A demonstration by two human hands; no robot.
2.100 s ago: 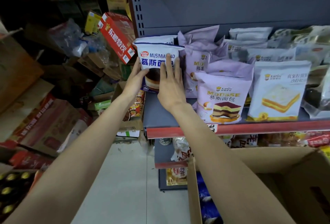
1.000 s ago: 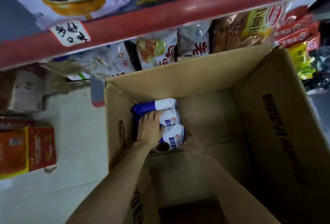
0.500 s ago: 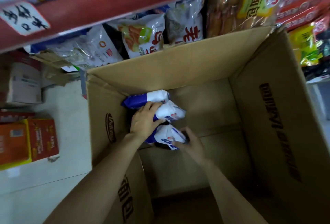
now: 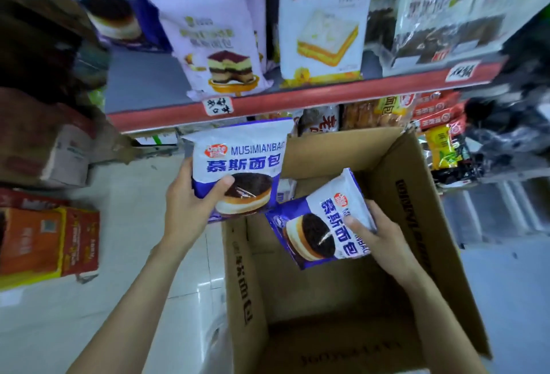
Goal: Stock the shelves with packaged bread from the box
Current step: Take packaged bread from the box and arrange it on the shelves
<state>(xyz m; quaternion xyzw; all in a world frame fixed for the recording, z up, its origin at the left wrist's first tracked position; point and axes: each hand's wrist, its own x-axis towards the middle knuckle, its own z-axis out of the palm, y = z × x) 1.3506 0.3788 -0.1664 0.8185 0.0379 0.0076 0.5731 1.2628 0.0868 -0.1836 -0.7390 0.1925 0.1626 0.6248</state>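
Both hands have risen from the box [image 4: 416, 195] — left hand [image 4: 190, 210] gripping one bread pack [image 4: 241, 162], right hand [image 4: 384, 239] pinching another [image 4: 321, 224]; neither shelved, perhaps one remains inside.

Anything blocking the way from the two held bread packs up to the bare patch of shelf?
Nothing visible. The left pack and right pack sit below the shelf's red edge; the bare patch, left of the purple pack, is open.

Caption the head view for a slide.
Left hand and right hand each lift a blue-and-white bread bag above the cardboard box.
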